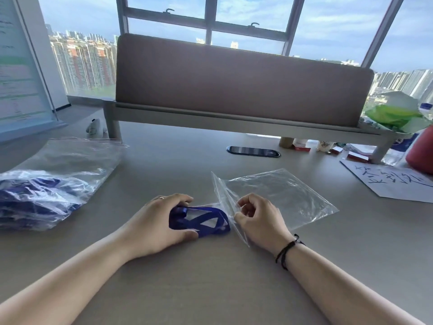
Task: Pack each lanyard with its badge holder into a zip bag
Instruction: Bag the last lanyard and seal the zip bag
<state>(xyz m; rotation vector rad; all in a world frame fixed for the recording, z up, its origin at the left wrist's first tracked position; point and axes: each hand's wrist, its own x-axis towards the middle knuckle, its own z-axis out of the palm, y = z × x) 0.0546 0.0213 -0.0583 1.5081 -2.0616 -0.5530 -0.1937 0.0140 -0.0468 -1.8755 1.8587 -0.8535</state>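
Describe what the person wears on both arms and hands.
Both forearms are bare, with no sleeves in view. The left hand has a thin ring on one finger. The right hand has no ring visible; its wrist carries a black cord bracelet with a small knot.

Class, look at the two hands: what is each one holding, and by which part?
The left hand grips the folded blue lanyard by its left end. The right hand pinches the clear zip bag at its open mouth edge.
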